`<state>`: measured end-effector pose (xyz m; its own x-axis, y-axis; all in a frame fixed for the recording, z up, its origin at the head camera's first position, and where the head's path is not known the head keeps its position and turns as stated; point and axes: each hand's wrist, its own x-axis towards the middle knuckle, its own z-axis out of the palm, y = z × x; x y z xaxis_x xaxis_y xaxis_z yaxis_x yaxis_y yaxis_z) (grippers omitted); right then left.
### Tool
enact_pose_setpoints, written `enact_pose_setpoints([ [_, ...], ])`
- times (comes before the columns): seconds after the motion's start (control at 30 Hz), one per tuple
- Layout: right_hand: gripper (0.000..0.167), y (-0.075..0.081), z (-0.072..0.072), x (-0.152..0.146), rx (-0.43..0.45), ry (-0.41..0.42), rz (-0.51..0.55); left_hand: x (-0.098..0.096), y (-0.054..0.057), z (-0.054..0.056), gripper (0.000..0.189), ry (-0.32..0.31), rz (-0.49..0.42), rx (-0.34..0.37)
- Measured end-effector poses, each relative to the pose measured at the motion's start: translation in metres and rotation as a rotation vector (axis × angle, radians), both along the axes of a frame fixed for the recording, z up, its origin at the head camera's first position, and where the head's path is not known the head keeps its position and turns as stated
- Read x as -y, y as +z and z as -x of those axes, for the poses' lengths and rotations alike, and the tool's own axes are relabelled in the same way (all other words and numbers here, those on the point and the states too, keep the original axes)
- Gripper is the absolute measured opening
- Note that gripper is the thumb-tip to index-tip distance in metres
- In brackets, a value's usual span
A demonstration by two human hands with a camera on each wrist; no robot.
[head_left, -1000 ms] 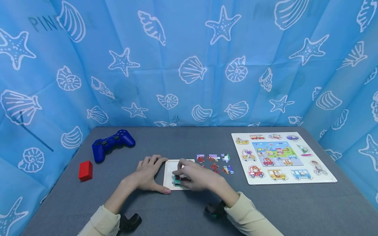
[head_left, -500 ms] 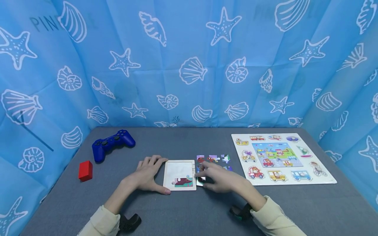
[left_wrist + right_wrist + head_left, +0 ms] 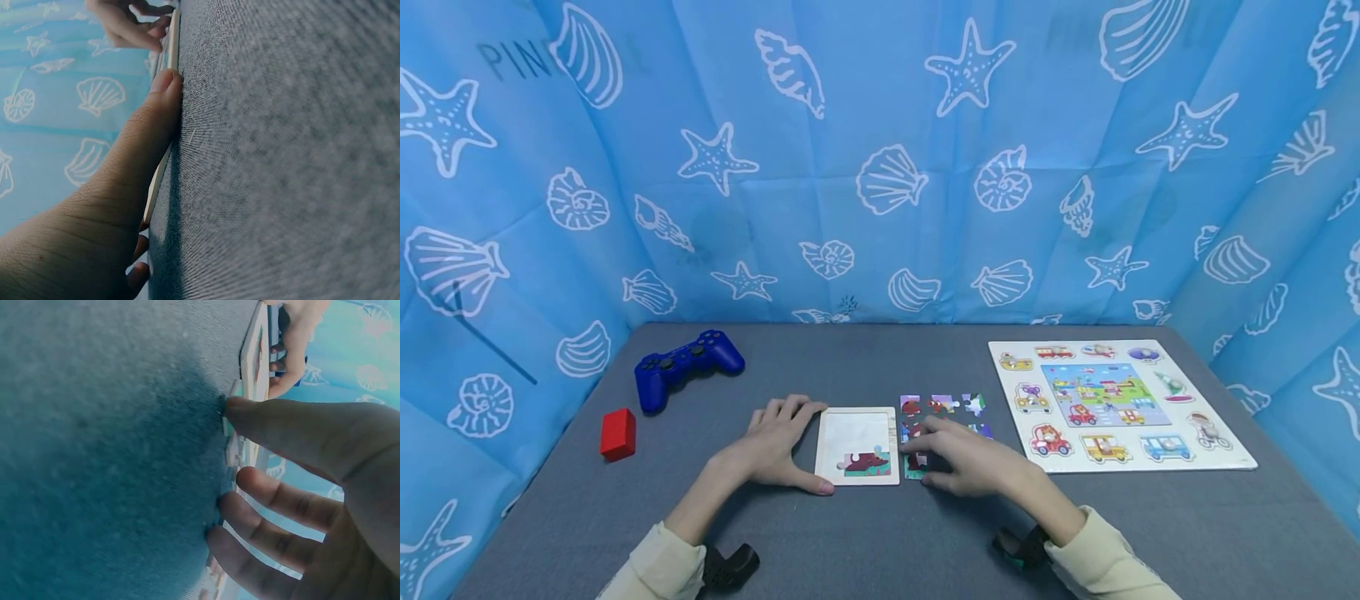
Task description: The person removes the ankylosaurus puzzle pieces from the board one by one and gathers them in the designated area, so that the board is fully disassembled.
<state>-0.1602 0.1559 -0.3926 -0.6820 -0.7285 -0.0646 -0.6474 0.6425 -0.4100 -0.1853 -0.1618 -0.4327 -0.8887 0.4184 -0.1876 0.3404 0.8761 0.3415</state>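
Note:
A shallow wooden puzzle tray (image 3: 853, 429) lies on the grey table, with joined jigsaw pieces (image 3: 867, 463) in dark red and teal at its lower right. My left hand (image 3: 775, 450) rests spread along the tray's left side, its thumb on the near edge and a fingertip by the far corner. Right of the tray, my right hand (image 3: 973, 458) is over loose jigsaw pieces (image 3: 943, 404). In the right wrist view its thumb touches a greenish piece (image 3: 228, 425) and the other fingers (image 3: 275, 534) reach down apart from the thumb. The hand hides several pieces.
A large white picture board (image 3: 1131, 462) with vehicle shapes lies at the right. To the left are a blue game controller (image 3: 688, 367) and a red block (image 3: 617, 434). A blue shell-patterned curtain (image 3: 880, 242) stands behind the table.
My right hand has moved right from the tray to the loose pieces, uncovering the joined pieces, then shifted slightly there. My left hand has stayed at the tray.

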Motion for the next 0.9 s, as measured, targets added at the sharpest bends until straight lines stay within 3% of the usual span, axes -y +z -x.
enact_pose_setpoints([
  [0.5,0.032,-0.01,-0.006,0.002,-0.004,-0.091,0.076,0.001,-0.002,0.001,0.118,-0.004,0.003,-0.003],
  [0.67,0.025,-0.01,-0.013,0.01,0.076,-0.097,0.277,0.0,-0.001,0.0,0.117,-0.001,0.004,0.004],
  [0.9,0.021,-0.006,-0.021,0.032,0.307,-0.055,0.598,-0.001,0.0,0.0,0.117,0.002,0.003,0.004],
])
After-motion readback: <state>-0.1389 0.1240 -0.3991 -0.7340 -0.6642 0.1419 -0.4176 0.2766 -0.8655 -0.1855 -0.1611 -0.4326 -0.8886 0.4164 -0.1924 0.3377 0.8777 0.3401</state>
